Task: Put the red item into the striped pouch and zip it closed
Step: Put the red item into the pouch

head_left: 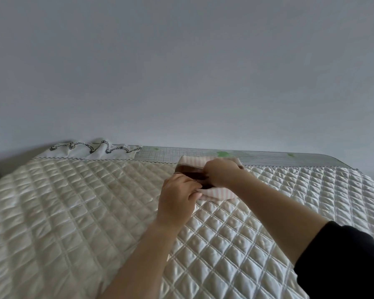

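Note:
A pink-and-white striped pouch lies on the quilted bed near its far edge, its mouth gaping towards me. Inside the opening shows a dark red item, mostly sunk into the pouch. My left hand pinches the pouch's near edge by the opening. My right hand reaches over the top of the pouch, fingers curled at the red item and the opening rim; whether it grips the item or the rim is hidden. The zip is not clearly visible.
The cream quilted bedcover spreads all around. A crumpled white cloth with a dark rope pattern lies at the far left edge. A checked mat with green marks runs along the wall behind the pouch.

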`<action>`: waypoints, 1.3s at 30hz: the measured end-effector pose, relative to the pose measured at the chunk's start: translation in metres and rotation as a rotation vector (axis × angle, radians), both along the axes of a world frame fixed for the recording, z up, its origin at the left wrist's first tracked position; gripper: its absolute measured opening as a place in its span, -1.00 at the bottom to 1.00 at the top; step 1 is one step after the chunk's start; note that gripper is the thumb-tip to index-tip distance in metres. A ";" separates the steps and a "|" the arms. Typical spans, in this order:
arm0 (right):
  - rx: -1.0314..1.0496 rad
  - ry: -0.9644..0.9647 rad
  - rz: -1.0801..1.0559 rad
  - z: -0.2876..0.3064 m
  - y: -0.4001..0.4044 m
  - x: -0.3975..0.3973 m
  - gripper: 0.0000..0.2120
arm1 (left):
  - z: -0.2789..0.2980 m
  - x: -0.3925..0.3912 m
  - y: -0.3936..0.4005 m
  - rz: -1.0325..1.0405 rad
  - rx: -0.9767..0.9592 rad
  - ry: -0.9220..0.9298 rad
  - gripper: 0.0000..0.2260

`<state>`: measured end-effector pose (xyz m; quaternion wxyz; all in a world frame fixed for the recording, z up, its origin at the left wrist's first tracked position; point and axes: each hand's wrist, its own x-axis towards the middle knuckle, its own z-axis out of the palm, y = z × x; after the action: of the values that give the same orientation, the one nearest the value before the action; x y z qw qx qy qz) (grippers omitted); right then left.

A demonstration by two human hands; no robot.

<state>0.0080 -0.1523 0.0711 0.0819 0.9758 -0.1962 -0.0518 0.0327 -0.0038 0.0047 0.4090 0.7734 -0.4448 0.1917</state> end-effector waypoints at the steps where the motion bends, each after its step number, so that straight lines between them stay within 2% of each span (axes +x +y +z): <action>1: 0.026 -0.012 0.003 0.001 -0.001 -0.001 -0.80 | 0.000 0.000 0.000 -0.005 -0.020 0.012 -0.88; 6: 0.227 -0.109 0.055 0.007 -0.008 -0.013 -0.66 | 0.000 0.003 0.002 -0.028 -0.132 0.077 -0.86; 12: 0.367 -0.294 0.115 0.008 -0.021 -0.025 -0.92 | -0.001 0.006 0.005 0.061 -0.154 0.202 -0.72; 16: 0.534 -0.523 0.123 0.012 -0.027 -0.030 -0.91 | 0.000 0.009 0.004 0.061 -0.232 0.424 -0.66; 20: 0.522 -0.557 0.107 0.012 -0.027 -0.031 -0.89 | 0.001 0.020 0.006 0.055 -0.218 0.639 -0.61; 25: 0.521 -0.573 0.072 0.011 -0.019 -0.023 -0.84 | 0.003 0.038 0.006 0.094 -0.094 0.800 -0.56; 29: 0.504 -0.502 0.170 0.012 -0.005 -0.013 -0.59 | 0.009 0.049 0.004 0.097 0.010 0.790 -0.59; 33: 0.484 -0.372 0.205 0.010 0.005 -0.002 -0.39 | 0.017 0.060 0.001 0.061 0.159 0.702 -0.68; 36: 0.517 -0.317 0.218 0.008 0.007 0.004 -0.32 | 0.017 0.066 -0.002 0.102 0.293 0.568 -0.77; 39: 0.528 -0.305 0.241 0.005 0.008 0.008 -0.29 | 0.012 0.069 -0.003 0.135 0.332 0.500 -0.83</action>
<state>0.0161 -0.1443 0.0758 -0.1988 0.9760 -0.0690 0.0557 0.1021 -0.0072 0.0166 0.3602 0.8807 -0.3031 -0.0533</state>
